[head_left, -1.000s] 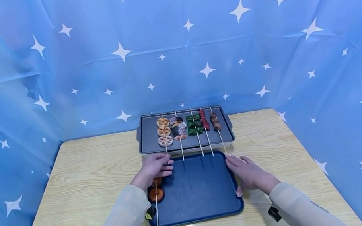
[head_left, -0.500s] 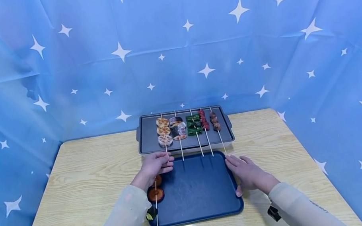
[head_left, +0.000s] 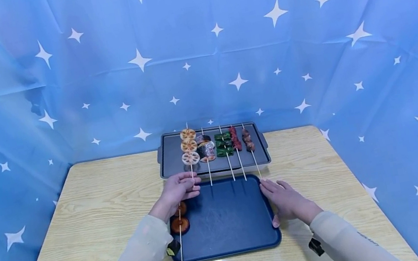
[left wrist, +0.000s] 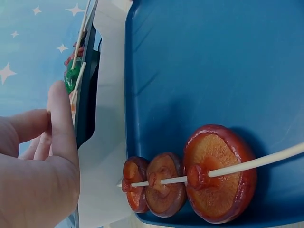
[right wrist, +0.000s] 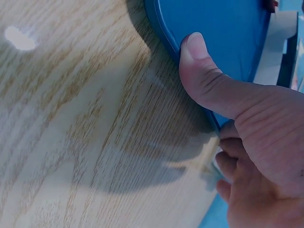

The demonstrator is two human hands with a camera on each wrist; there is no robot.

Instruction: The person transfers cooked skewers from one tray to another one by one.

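My left hand [head_left: 178,192] pinches the lower stick of a lotus root skewer [head_left: 188,145] between thumb and fingers. Its three slices stand a little raised over the left part of the grey grill plate [head_left: 175,169]. In the left wrist view, a skewer of red-brown mushroom caps [left wrist: 218,171] lies on the blue tray [left wrist: 213,61], below that hand. My right hand [head_left: 286,198] rests at the tray's right edge with its fingers extended. In the right wrist view, its thumb [right wrist: 197,66] lies on the tray's rim.
On the grill plate lie a fish skewer [head_left: 206,149], a green pepper skewer [head_left: 224,144], a red meat skewer [head_left: 236,139] and a brown meat skewer [head_left: 248,140], sticks jutting toward the tray. A wooden table [head_left: 114,212] carries everything; a blue star-patterned curtain [head_left: 192,35] surrounds it.
The lotus root skewer's far end has come up off the grill plate in my left hand, its slices shifting upward in view. My right hand has stayed at the tray.
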